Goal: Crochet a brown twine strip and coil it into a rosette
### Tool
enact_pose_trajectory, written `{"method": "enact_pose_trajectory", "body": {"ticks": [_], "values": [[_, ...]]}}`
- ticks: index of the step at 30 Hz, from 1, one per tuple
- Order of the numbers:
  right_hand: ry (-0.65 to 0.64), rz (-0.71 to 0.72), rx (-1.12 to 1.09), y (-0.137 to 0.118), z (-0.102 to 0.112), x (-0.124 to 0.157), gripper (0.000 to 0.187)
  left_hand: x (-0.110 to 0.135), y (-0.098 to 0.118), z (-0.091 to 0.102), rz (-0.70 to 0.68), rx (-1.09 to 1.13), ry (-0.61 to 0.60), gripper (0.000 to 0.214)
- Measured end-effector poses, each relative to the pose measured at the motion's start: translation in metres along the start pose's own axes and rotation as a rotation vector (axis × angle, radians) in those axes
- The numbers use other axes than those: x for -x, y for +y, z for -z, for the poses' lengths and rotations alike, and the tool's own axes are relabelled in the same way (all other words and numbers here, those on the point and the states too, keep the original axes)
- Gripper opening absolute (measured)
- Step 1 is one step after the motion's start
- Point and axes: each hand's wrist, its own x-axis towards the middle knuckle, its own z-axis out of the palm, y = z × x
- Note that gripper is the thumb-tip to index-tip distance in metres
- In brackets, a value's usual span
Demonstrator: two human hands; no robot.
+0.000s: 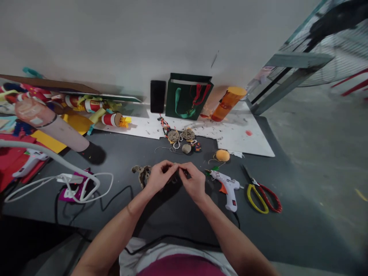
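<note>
My left hand (158, 177) and my right hand (194, 182) meet over the dark grey table, thumbs and fingertips pinched together. What they pinch is too small and too hidden to make out. A brown-grey braided cord (143, 175) lies in a loose bundle against the left hand, and part of something similar shows in shadow beneath the fingers. To the right of my right hand lies a white glue gun (229, 188) with an orange trigger. Farther right are scissors (260, 195) with one yellow and one red handle.
Beyond the hands lie coiled cord rosettes (174, 136) with beads, a grey twine ball (186, 148) and an orange thread ball (222, 155). A phone (158, 96), green gift bag (184, 97) and orange bottle (227, 105) stand behind. White cables (86, 180) cross a purple power strip (67, 193) at left.
</note>
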Motion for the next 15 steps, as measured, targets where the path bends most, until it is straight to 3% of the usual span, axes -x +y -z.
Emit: {"method": "enact_pose_trajectory", "body": {"ticks": [8,15], "values": [[-0.013,-0.018,-0.07,-0.0002,-0.002,0.0001,0.016,-0.0016,-0.001,0.0021,-0.017,-0.002,0.018,0.024],[-0.08,-0.284,-0.336,-0.0031,-0.002,-0.0039,0.018,-0.0029,0.0007,0.0058,-0.037,0.004,0.012,0.02]]}}
